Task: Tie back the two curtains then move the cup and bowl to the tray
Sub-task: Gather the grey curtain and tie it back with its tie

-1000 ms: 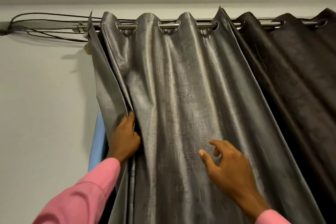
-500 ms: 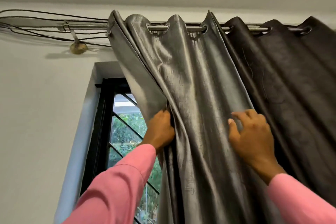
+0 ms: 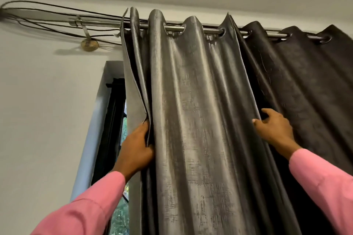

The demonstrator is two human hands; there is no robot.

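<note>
Your left hand (image 3: pixel 136 150) has its fingers curled round the gathered folds at the left edge of the grey curtain (image 3: pixel 191 120) and grips the cloth firmly. Your right hand (image 3: pixel 275 129) pinches the same curtain's right edge, with the thumb on the shiny front and the fingers hooked behind it, in the gap where it meets the dark curtain (image 3: pixel 305 91). So you hold 1 panel by both of its edges. It hangs spread in broad pleats from its rings on the rod (image 3: pixel 174 28), with a strip of window (image 3: pixel 114 120) showing at its left. This looks like step 1, tying back the 1st of the 2 curtains, and it is barely begun: the panel is not yet bunched, and no tie or hook is in view. The next move, I judge, is to bring both hands together so the pleats stack into 1 bundle, then free 1 hand to find a tie-back. The cloth looks slick, so it may slip unless you grip it tightly. The cup, bowl and tray are out of view.
</note>
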